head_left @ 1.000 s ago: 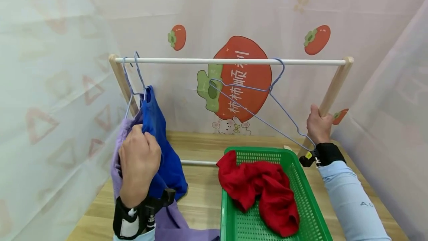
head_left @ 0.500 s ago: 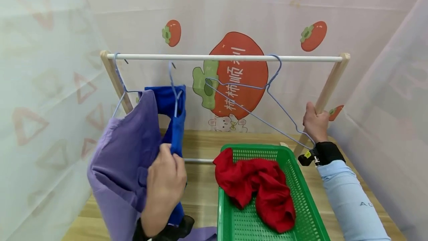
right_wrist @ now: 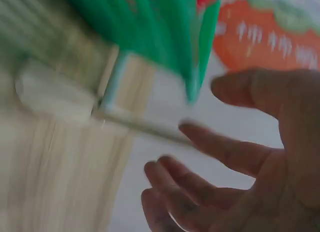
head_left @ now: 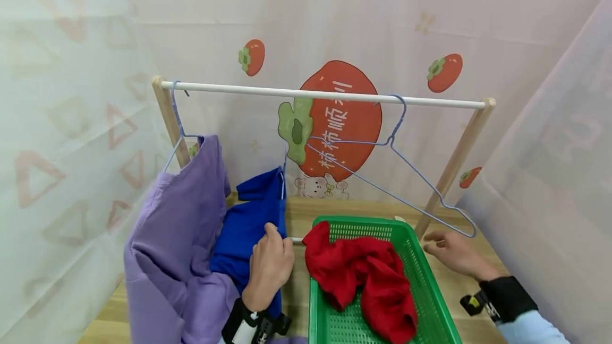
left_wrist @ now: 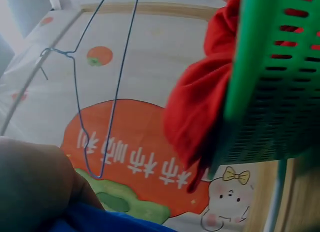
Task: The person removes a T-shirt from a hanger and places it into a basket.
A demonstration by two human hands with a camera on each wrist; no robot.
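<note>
Fingers (head_left: 272, 233) of the left hand (head_left: 268, 267), at seven o'clock in the head view, bent and pinching the three o'clock edge of the blue cloth (head_left: 246, 235). Tips hidden, so cannot tell how tight. Blue cloth at seven o'clock too, with a short flap poking out at its eleven o'clock. Thin blue hanger (head_left: 285, 166) sticking up from it at one o'clock, top well below the white bar (head_left: 239, 90) and apart from it. In the left wrist view, a bit of blue right by the same hand, at seven o'clock. Right hand (head_left: 454, 254) at four o'clock, fingers loose and spread apart, near the foot of a wood post (head_left: 456, 163). Big purple cloth (head_left: 179, 243) at eight o'clock, hung on another hanger (head_left: 178, 113), hook over the bar near its nine o'clock end. Bare hanger (head_left: 393, 136) at three o'clock, hooked on the bar and tilted, low tip near the right hand in view. Green basket (head_left: 360, 220) at five o'clock on the wood desk (head_left: 298, 208), red cloth (head_left: 356, 275) bunched inside, one part over the nine o'clock rim. White sheet (head_left: 334, 31) at twelve o'clock, behind everything, with a big red fruit picture (head_left: 365, 123).
</note>
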